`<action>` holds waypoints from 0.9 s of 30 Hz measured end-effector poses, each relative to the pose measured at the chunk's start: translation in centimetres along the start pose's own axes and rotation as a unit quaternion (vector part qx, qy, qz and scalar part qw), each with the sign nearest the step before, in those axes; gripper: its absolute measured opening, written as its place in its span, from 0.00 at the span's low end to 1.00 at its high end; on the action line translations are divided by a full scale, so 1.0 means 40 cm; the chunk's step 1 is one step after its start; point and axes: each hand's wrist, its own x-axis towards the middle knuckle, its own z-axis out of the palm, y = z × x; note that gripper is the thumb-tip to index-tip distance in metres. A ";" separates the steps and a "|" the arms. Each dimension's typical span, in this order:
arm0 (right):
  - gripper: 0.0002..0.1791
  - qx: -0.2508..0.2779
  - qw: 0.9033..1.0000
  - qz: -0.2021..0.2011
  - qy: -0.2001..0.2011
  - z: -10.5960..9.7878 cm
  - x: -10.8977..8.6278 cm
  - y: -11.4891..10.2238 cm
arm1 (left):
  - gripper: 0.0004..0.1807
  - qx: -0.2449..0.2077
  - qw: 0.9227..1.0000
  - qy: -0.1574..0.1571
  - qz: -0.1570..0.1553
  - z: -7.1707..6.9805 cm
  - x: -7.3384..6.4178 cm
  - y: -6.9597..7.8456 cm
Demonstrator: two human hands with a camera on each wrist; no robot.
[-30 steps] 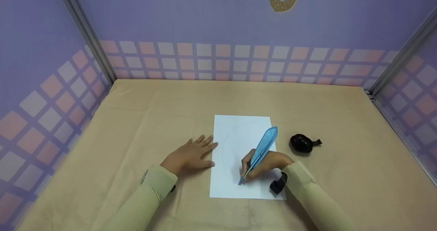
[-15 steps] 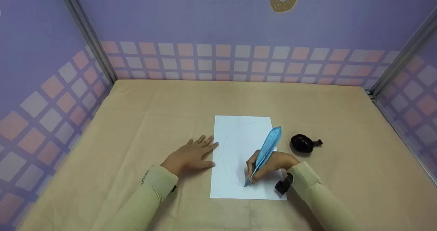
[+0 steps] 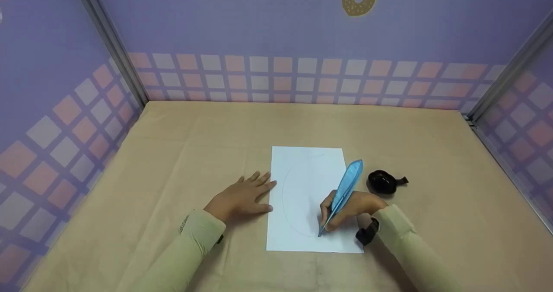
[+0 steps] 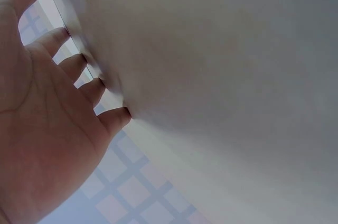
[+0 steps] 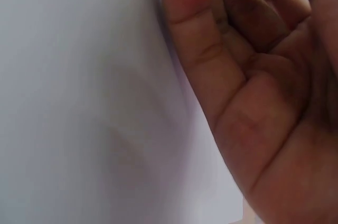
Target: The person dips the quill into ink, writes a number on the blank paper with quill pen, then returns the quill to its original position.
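Note:
A white sheet of paper (image 3: 298, 188) lies on the tan cloth, bearing a thin curved line along its left and lower part and a short arc near the top. My right hand (image 3: 345, 207) pinches a blue feather-shaped pen (image 3: 349, 179), its tip touching the lower middle of the sheet. In the right wrist view the right hand (image 5: 253, 86) shows its curled fingers beside the paper; the pen is mostly hidden there. My left hand (image 3: 242, 199) rests with spread fingers at the sheet's left edge; the left wrist view shows that hand (image 4: 53, 113) with fingertips pressed down.
A small black dish with a stub handle (image 3: 382, 182) sits right of the paper. Tan cloth (image 3: 207, 136) covers the table. Purple panels with pink and white squares (image 3: 281, 82) stand at the back and sides, joined by metal posts (image 3: 110, 41).
My right hand has slid to the right with the pen, and the curved line on the paper has grown along the bottom. The left hand has stayed in place.

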 end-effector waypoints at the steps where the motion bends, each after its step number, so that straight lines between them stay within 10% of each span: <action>1: 0.07 0.000 1.000 0.001 0.000 -0.002 -0.002 0.001 | 0.40 0.001 1.000 -0.001 -0.001 0.001 0.001 0.000; 27: 0.07 -0.050 0.995 0.081 0.033 -0.045 -0.055 0.003 | 0.40 0.000 1.000 0.003 0.002 0.005 0.000 -0.004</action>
